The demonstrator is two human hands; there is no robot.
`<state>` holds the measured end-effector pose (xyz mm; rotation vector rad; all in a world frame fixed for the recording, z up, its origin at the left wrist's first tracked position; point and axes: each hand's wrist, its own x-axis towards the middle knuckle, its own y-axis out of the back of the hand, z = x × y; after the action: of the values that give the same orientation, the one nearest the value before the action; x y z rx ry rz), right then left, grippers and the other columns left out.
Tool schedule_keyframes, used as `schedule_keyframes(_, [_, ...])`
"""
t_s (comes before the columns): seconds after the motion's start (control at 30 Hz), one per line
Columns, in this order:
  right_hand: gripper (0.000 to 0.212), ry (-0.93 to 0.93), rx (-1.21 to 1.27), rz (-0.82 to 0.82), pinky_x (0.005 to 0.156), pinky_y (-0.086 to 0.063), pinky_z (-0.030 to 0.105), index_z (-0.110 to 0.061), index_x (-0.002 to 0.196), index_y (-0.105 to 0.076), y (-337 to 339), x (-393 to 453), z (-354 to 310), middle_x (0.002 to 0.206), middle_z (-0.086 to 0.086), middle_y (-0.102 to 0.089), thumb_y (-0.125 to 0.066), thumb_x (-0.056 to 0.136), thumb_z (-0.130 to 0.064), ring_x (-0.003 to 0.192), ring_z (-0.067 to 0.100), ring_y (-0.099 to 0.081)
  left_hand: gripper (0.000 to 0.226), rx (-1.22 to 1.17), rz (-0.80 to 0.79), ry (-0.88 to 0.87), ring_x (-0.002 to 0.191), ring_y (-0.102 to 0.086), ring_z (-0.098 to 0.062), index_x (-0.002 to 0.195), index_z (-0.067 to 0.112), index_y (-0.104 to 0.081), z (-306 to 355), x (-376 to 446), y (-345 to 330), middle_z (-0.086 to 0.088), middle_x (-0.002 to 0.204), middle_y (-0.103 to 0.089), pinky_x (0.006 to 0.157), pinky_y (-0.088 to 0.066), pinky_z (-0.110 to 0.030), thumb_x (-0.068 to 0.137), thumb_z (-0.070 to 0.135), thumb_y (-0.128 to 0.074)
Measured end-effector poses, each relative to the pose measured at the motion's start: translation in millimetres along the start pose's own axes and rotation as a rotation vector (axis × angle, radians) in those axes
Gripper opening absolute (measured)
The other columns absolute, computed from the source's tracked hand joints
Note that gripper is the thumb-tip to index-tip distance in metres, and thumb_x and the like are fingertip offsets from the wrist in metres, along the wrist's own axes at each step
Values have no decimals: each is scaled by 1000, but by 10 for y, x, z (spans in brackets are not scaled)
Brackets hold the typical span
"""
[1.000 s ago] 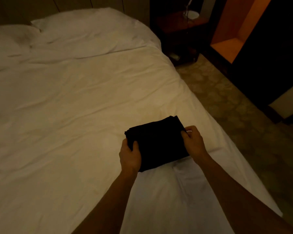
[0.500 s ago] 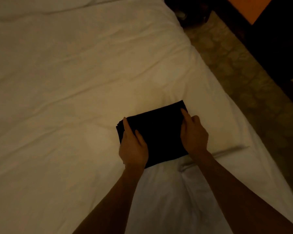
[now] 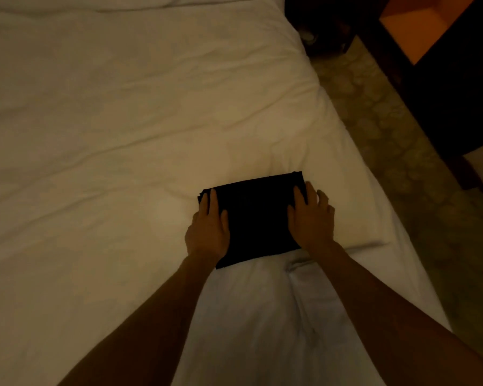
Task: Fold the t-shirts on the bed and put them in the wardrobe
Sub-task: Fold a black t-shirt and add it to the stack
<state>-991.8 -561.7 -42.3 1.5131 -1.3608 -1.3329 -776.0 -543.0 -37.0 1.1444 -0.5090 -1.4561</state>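
A white bed [image 3: 117, 140] filled the left of the view. Near its right edge, the left hand [image 3: 208, 232] lay flat, fingers straight, on the left side of a folded black t-shirt [image 3: 258, 215]. The right hand [image 3: 311, 221] pressed the shirt's right side, fingers extended. Patterned floor [image 3: 388, 129] and a dark cabinet [image 3: 457, 93] stood at right.

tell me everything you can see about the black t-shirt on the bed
The black t-shirt is folded into a compact flat rectangle of dark, soft-looking cloth, lying slightly askew near the right edge of the white bed. The left hand rests flat on its left side, the right hand on its right edge.
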Motion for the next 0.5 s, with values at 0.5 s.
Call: schedule_keyframes(0.5, [12,326,491,-70,73,-49,31,-6,96,-63,539,-1451,-2257,87,4,-59,-54,90,0,78,19,-57,27,-237,321,110,88,-66,-19,114,23,-67,-1121,-1538,1611,3,101,-71,71,-45,-27,100,37,-48])
